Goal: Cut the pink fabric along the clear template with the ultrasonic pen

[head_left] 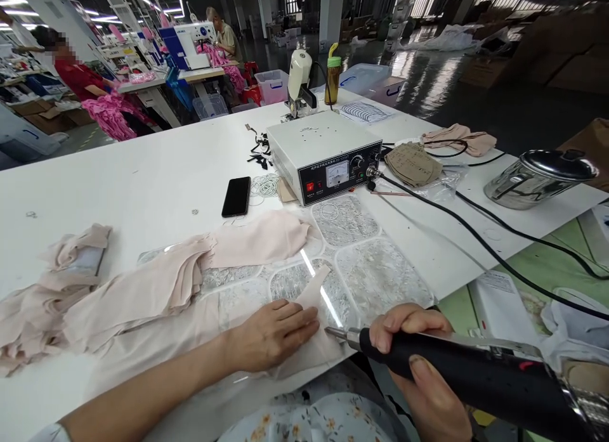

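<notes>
My left hand (276, 335) lies flat on a thin pale pink fabric piece (311, 293), fingers stretched out and pressing it down. Beneath the cloth is a clear sheet (385, 277) with rounded white outlines. My right hand (423, 359) is wrapped round a black ultrasonic cutter handpiece (480, 382). Its metal tip (337, 332) points left, close to my left fingertips and the fabric's edge; whether it touches the cloth I cannot tell. Stacked pink fabric pieces (143, 290) spread to the left of my hand, and another stack (259, 239) lies beyond it.
A control box (328, 156) with a dial stands mid-table, its black cable (476, 233) running right. Around it are a phone (236, 196), a cutting machine (299, 80), a bottle (333, 80), brown patterns (413, 164) and a steel pot (537, 179). Co-workers sit at sewing machines behind.
</notes>
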### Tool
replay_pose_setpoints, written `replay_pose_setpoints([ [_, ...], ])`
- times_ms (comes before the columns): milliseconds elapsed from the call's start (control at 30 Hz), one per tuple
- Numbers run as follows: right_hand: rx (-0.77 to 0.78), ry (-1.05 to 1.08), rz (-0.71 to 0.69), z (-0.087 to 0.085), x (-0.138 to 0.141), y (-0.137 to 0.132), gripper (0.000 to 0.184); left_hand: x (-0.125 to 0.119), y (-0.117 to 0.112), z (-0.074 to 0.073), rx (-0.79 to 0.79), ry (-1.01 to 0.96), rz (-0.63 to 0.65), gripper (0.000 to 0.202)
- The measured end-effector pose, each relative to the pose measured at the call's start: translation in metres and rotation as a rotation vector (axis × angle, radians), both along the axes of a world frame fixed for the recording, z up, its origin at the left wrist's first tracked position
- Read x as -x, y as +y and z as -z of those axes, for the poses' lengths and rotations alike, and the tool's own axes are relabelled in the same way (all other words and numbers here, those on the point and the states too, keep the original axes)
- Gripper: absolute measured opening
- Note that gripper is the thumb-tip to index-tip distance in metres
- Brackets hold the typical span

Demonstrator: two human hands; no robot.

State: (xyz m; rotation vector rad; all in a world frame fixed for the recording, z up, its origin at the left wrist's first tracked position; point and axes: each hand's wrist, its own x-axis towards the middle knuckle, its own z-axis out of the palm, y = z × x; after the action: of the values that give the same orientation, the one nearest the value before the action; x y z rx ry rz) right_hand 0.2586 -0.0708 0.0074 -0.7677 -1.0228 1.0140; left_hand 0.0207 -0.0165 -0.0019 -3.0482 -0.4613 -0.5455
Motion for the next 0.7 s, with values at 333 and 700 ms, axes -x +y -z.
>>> replay_pose_setpoints([
  [333, -0.027, -0.027, -0.049, 0.001, 0.000, 0.003, 0.009, -0.002, 0.028, -0.006, 0.056, 0.056, 0.038, 0.029],
  [700, -0.018, -0.034, -0.078, 0.003, -0.004, 0.000, 0.012, 0.001, 0.033, 0.001, 0.081, 0.052, 0.061, 0.029],
])
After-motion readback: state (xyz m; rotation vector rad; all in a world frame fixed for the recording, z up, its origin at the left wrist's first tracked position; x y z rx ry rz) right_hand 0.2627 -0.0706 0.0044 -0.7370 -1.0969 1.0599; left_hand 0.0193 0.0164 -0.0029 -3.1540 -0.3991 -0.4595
